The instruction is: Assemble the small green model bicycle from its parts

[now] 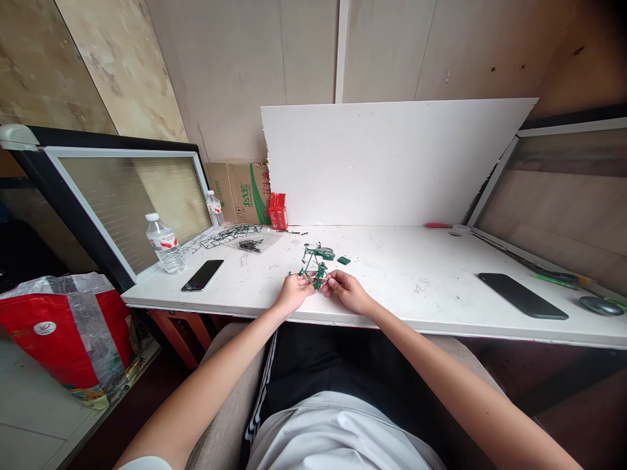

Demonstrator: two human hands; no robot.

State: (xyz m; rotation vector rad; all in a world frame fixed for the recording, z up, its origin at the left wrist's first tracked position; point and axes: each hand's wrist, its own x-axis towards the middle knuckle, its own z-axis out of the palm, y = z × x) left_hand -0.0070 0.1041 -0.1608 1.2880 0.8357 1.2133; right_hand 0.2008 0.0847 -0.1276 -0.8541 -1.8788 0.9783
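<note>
Near the table's front edge, my left hand (294, 292) is closed on the left side of a small green model assembly (319, 277) with thin rods. From the right, my right hand (347, 289) pinches at the same model, its thumb and fingertips close together. Just behind it lies another green model section (322, 251) with thin bars, resembling part of a small bicycle or tricycle. Whether the two sections are joined I cannot tell. A small flat green piece (343, 260) rests to the right of them.
Left on the white table (392, 274) are a phone (202, 275), a water bottle (165, 244), black part frames (223, 236) and a plastic bag (262, 241) with dark parts. A red box (278, 212) stands behind. A dark phone-like slab (522, 296) and a mouse (601, 305) lie right.
</note>
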